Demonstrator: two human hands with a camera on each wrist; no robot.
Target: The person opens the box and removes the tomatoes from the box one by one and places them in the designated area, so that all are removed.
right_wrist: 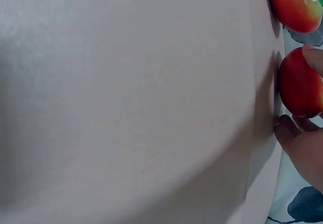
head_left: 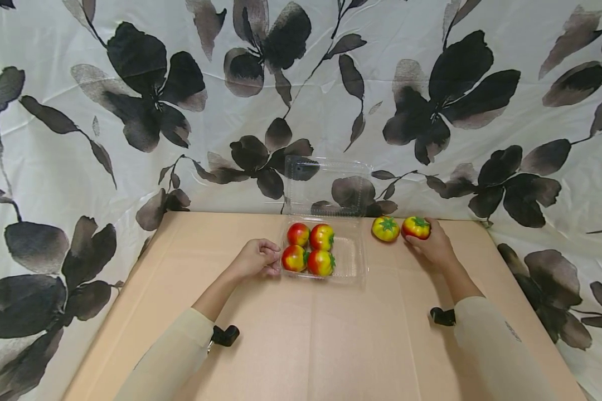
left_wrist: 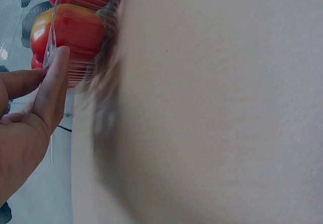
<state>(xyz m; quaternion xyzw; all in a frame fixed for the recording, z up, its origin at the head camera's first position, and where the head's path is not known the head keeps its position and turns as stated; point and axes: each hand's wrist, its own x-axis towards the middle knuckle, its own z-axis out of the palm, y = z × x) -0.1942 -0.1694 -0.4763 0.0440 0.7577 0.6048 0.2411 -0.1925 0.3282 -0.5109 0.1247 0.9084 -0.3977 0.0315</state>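
Left hand (head_left: 257,257) pinches the clear box (head_left: 352,253), likely keeping it steady, while right hand (head_left: 436,245) grips a red-yellow fruit (head_left: 415,228)!

Clear box (head_left: 351,253) w/ 4 red-yel fruits (head_left: 321,263), 2 alongside

There were six red-and-yellow fruits (head_left: 294,258): four in one clear container (head_left: 350,262), two outside it. One lid (head_left: 326,186) showed (seemingly, the see-through plastic being hard to read), along with one table (head_left: 281,340), one floral backdrop (head_left: 261,122), two pale sleeves (head_left: 170,353) and two black wrist devices (head_left: 226,336).
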